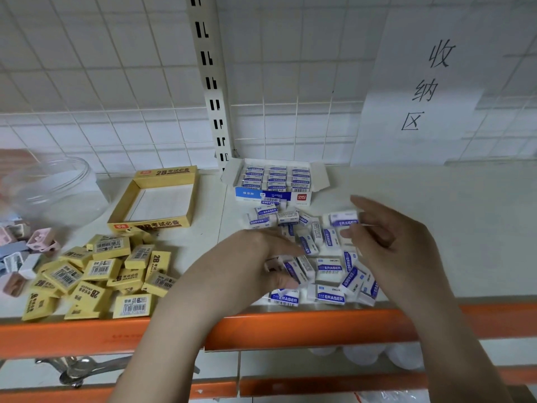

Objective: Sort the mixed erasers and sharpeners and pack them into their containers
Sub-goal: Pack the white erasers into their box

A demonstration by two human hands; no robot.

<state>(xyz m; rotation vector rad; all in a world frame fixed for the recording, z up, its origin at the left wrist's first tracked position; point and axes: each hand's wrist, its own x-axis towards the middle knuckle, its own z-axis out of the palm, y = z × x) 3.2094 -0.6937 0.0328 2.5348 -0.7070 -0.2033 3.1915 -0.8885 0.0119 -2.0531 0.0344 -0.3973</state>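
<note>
A heap of white erasers with blue sleeves (329, 269) lies on the shelf in front of me. My left hand (255, 263) grips a few of them at the heap's left side. My right hand (386, 237) pinches one white eraser (343, 219) just above the heap. Behind the heap stands an open white and blue eraser box (274, 194), partly filled with rows of the same erasers. To the left lie several yellow 2B erasers (96, 274) in front of an empty yellow tray box (162, 199). Pastel sharpeners (26, 251) sit at the far left.
A clear plastic tub (52, 187) stands at the back left. The shelf has an orange front rail (261, 327). A wire grid wall and a paper sign (430, 85) are behind. Metal clips (78, 367) lie on the lower shelf.
</note>
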